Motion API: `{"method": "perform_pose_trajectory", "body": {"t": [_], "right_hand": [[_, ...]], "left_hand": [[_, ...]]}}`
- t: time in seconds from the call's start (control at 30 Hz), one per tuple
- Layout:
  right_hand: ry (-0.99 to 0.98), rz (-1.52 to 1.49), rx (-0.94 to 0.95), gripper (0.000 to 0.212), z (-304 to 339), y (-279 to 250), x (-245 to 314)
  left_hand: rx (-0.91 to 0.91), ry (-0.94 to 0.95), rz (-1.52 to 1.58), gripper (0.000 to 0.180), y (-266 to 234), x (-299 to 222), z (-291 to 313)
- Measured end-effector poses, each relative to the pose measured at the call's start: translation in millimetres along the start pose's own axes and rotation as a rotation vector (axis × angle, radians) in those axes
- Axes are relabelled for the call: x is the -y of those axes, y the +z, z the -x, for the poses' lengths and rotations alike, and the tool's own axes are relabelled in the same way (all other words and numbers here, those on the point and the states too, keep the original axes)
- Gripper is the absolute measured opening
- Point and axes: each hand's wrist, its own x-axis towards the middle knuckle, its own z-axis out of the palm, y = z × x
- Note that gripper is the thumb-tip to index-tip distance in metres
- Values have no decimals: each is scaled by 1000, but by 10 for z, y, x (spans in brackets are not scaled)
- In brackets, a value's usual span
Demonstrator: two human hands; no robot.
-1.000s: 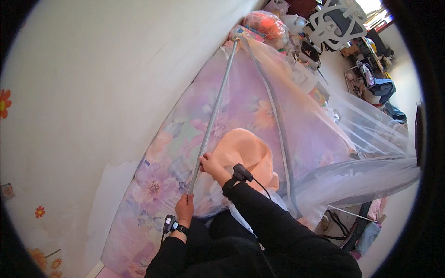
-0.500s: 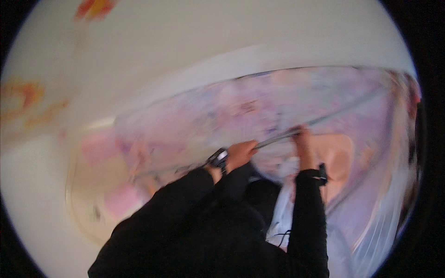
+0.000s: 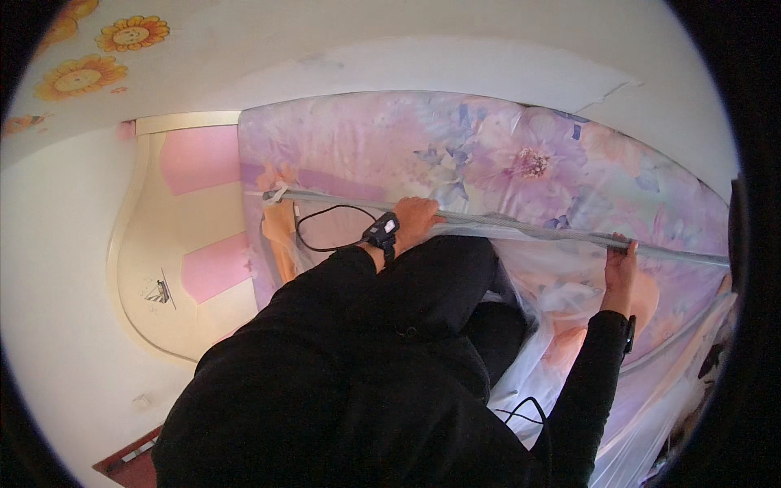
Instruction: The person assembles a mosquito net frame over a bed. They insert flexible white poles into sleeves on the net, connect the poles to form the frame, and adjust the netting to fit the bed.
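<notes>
Across the floral mattress (image 3: 521, 154), one grey pole (image 3: 504, 221) runs from the headboard side out toward the right rim. Item: my left hand (image 3: 416, 218), clenched over the pole near its middle, a black wrist device (image 3: 382, 232) strapped behind it (a thin black cable (image 3: 325, 228) loops just beside). Item: my right hand (image 3: 620, 264), fingers curled up around the same pole further right. Item: sheer white netting (image 3: 553, 293), hanging below the pole over my lap. Item: cream and pink headboard (image 3: 195, 236), at left.
</notes>
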Motion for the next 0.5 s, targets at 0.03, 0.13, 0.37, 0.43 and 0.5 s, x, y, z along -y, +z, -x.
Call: {"method": "perform_pose_trajectory", "body": {"t": [0.03,0.13,0.37,0.43,0.5], "right_hand": [[-2,19,1,35,87,41,30],[18,69,174,30,509,488,138],[-220,571,-301,35,1484,1411,133],[-190,13,-312,30,1077,1444,-12],[-280,60,-218,30,791,1248,-144]], "left_hand": [[31,-28,-5,30,-18,-22,-11],[193,-74,69,36,-28,-138,-20],[226,-196,-145,30,-390,-75,1116],[229,-216,-195,30,-391,14,1263],[179,-178,-111,30,-348,100,1268]]}}
